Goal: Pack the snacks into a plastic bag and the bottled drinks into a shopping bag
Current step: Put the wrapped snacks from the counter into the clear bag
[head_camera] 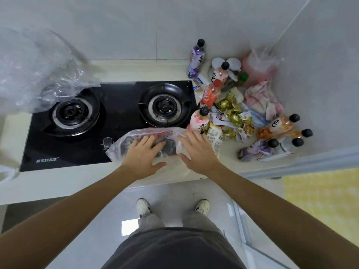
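Below us, nearest of all, our dark shirt (174,249) filled the bottom of the view, with two white shoes (143,207) on the pale floor (87,239). Both forearms reached up to the tabletop (58,183). Our left hand (142,154) lay flat on a clear plastic bag (124,142), fingers straight and spread, gripping nothing. Our right hand (198,151) pressed the same bag's right side in the same way — fingers extended and relaxed, thumb out toward the left hand. Inside the bag we could see red and dark packets, though not what they were. It sat at the front edge of the tabletop, partly over the black gas stove (108,121).

Just right of the right hand lay the pile of snacks (233,115) — gold-wrapped pieces and small packets — loose on the tabletop. Bottled drinks surrounded it: a pink bottle (200,119) touching the bag's far right corner, an orange bottle (211,92) behind it, a purple bottle (196,59) upright near the wall, and several bottles lying (275,136) on their sides at the far right. A pink bag (260,66) stood in the corner. At the far left a large crumpled clear bag (37,72) hung blurred over the left burner.
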Demonstrator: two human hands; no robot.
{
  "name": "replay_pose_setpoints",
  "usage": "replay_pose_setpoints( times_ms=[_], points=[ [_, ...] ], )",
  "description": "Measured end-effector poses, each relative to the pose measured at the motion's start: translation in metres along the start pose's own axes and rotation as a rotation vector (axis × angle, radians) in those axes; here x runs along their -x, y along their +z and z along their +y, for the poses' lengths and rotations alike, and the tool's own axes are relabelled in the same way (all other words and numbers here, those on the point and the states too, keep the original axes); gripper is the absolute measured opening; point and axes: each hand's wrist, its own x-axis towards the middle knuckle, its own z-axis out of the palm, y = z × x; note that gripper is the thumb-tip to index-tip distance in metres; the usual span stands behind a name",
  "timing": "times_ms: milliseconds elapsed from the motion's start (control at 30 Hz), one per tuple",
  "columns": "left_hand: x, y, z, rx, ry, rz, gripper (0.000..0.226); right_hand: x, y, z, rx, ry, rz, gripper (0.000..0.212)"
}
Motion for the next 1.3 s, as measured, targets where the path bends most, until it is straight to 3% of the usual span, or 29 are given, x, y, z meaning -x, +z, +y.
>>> replay_pose_setpoints(
  times_ms=[133,267,433,567,733,1067,1300],
  points=[
    [-0.017,-0.006,0.033,0.044,0.034,0.038,0.062,0.021,0.0,0.029,-0.169,0.097,0.047,0.044],
    [-0.035,-0.01,0.077,0.139,0.018,0.076,0.052,0.036,0.015,0.065,-0.395,0.369,0.004,0.039],
    [-0.055,-0.013,0.144,0.404,-0.191,-0.012,0.032,0.055,0.037,0.1,-0.786,0.723,-0.105,0.032],
    [-0.08,0.009,0.181,0.628,-0.354,-0.15,0.041,0.068,0.052,0.118,-0.997,0.859,-0.227,0.043],
    [-0.118,0.029,0.204,0.777,-0.521,-0.215,0.052,0.077,0.059,0.137,-1.147,0.99,-0.252,0.048],
    [-0.14,0.052,0.201,0.734,-0.665,-0.329,0.054,0.056,0.066,0.154,-1.337,1.245,-0.303,0.032],
    [-0.145,0.06,0.19,0.764,-0.717,-0.344,0.059,0.034,0.074,0.146,-1.391,1.297,-0.327,0.028]
  ],
)
